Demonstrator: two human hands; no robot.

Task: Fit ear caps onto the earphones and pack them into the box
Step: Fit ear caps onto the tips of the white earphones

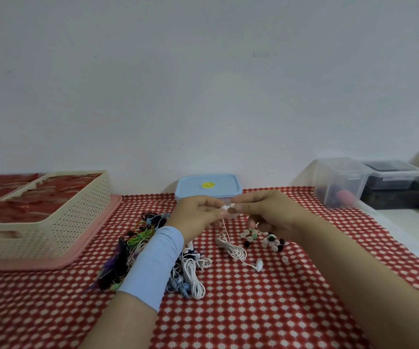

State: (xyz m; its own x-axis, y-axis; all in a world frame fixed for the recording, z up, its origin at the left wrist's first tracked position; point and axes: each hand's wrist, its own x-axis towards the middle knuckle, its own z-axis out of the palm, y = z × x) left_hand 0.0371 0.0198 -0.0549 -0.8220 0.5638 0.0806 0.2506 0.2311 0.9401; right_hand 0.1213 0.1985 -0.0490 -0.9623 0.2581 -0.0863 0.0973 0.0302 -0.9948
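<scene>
My left hand [198,212] pinches a white earbud [226,207] above the table. My right hand [268,210] pinches a small white ear cap [233,205] against that earbud's tip. The white cable [231,249] hangs down from the earbud to a coiled bundle on the cloth, and the second earbud [259,265] lies at its end. A scatter of loose ear caps [271,241] in white, black, pink and green lies under my right hand. A tangled pile of coloured earphones [153,253] lies beside and under my left forearm.
A blue-lidded box [208,186] stands behind my hands. A cream perforated basket [42,217] sits on a pink tray [59,260] at the left. Clear plastic bins [339,182] stand at the back right. A red patterned cloth [253,311] covers the table.
</scene>
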